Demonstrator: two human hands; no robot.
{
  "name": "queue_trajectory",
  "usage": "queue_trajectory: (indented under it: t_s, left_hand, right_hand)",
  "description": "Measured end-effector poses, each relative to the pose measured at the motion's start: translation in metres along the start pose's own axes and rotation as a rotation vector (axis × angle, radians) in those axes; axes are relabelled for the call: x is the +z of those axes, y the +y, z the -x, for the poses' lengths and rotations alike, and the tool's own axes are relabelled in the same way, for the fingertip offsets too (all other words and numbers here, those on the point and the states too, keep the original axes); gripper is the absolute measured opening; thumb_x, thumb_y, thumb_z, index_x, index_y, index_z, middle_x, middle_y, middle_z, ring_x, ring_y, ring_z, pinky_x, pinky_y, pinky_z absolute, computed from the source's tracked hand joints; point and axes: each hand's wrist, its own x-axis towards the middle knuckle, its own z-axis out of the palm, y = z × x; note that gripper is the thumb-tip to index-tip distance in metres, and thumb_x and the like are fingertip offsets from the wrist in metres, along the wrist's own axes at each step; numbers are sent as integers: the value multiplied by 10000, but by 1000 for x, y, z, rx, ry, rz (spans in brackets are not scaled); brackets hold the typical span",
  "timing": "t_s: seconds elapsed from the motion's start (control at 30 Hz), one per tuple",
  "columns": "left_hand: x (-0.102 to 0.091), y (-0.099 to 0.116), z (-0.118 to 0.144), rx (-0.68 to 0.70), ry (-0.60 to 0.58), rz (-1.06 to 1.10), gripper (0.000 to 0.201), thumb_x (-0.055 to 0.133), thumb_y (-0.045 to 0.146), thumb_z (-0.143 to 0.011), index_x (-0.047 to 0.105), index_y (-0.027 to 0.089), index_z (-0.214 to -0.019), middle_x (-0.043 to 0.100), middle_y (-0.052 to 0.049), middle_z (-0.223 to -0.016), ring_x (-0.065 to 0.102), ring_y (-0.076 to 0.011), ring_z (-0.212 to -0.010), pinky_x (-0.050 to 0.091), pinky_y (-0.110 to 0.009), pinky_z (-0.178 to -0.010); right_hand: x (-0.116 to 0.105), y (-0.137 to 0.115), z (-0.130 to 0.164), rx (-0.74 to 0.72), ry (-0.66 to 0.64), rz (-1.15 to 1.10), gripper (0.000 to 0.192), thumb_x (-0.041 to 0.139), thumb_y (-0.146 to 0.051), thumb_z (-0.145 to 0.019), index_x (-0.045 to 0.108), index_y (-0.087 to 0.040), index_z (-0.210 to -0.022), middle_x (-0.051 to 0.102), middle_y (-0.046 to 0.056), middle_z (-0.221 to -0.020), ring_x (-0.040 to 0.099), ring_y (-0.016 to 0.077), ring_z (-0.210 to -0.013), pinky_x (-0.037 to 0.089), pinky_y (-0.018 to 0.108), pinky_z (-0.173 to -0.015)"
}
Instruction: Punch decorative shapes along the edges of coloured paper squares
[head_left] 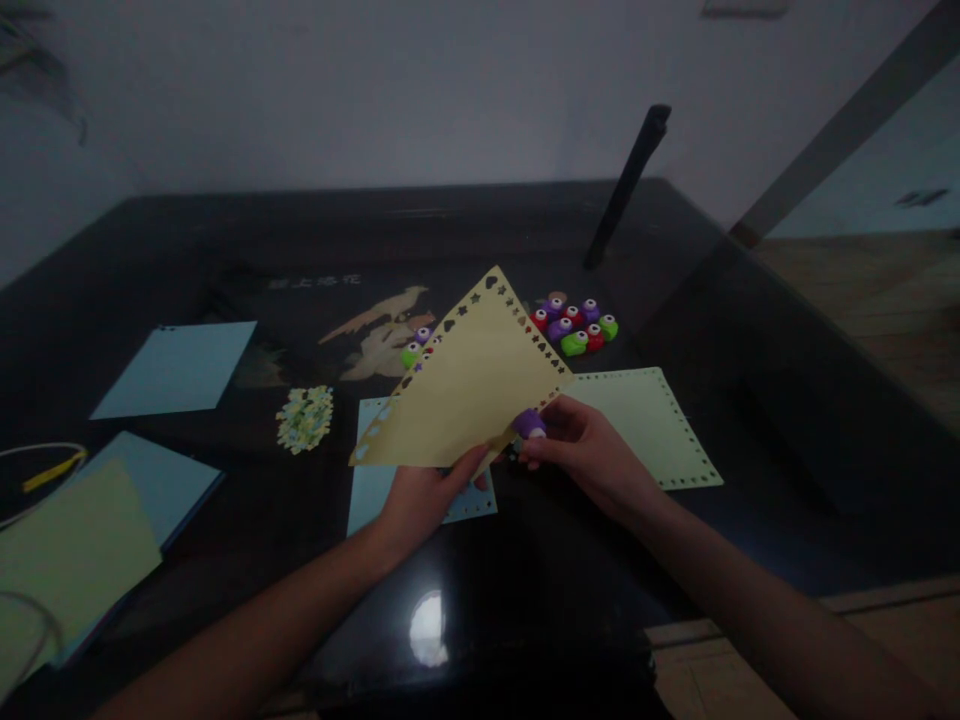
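Yellow sheet [469, 390] with pierced border, and purple punch [529, 424]

Sheet: one, thin paper or light card by its look; raised and tilted over the middle of the dark table [540, 560], one corner pointing away. Hearts, stars and other small holes line its two far edges. Left hand [424, 495]: pinching its near part, thumb on top, fingers beneath.

Punch: one, small, at the sheet's near right edge. Right hand [592, 445]: fingers closed about it. Whether paper sits in its slot cannot be told.

Handling, as judged: sheet light, bendy, easily creased, weakest along the holes; best pinched on plain paper inside the border. Punch light, hard, smooth-shelled; best squeezed between thumb and fingers.

Nearby: blue sheet [367, 500], partly under the left hand; pale green sheet [637, 420], beside the right hand; assorted punches [561, 328], beyond the yellow sheet; paper bits [304, 420], heaped to the left.
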Motion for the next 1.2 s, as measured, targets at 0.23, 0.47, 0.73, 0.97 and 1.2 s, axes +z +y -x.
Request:
queue_trajectory:
  t_s: [0.23, 0.47, 0.73, 0.97, 1.2]
  left_hand:
    - [-2, -2, -1, 116, -15, -165, 346, 546, 308, -799, 601, 235, -466, 625, -25, -545, 619, -210, -712, 425, -363, -884]
    - [-4, -1, 1, 94, -70, -232, 342, 501, 351, -819, 626, 217, -531, 627, -18, -543, 615, -190, -686, 443, -343, -858]
    - [-4, 8, 3, -55, -163, -293, 377, 429, 393, -847, 593, 187, -577, 542, 18, -470, 534, -127, -494, 459, -286, -687]
    - [-4, 9, 2, -90, -190, -295, 392, 421, 406, -844, 566, 186, -553, 486, 36, -433, 506, -118, -464, 434, -280, -696]
    - [-6, 11, 2, -94, -203, -290, 398, 419, 411, -833, 566, 189, -537, 476, 35, -415, 500, -124, -457, 437, -283, -708]
  right_hand:
    - [-1, 3, 0, -4, -4, -5, 239, 760, -250, -617, 633, -203, -815, 651, 7, -805, 598, 131, -661, 488, 283, -612]
    - [-2, 3, -1, 17, 25, 14, 244, 765, -271, -619, 619, -188, -796, 630, 4, -745, 566, 115, -628, 476, 267, -583]
    - [-2, 6, -1, 30, 20, 39, 283, 766, -292, -632, 607, -183, -838, 611, 0, -723, 524, 95, -565, 433, 253, -537]
    - [-3, 7, -1, 76, 19, 24, 323, 772, -312, -625, 594, -190, -866, 601, -10, -718, 493, 80, -505, 410, 249, -490]
    - [-1, 5, 0, 83, 14, -13, 319, 783, -303, -606, 597, -179, -834, 613, -3, -743, 534, 89, -536, 446, 255, -523]
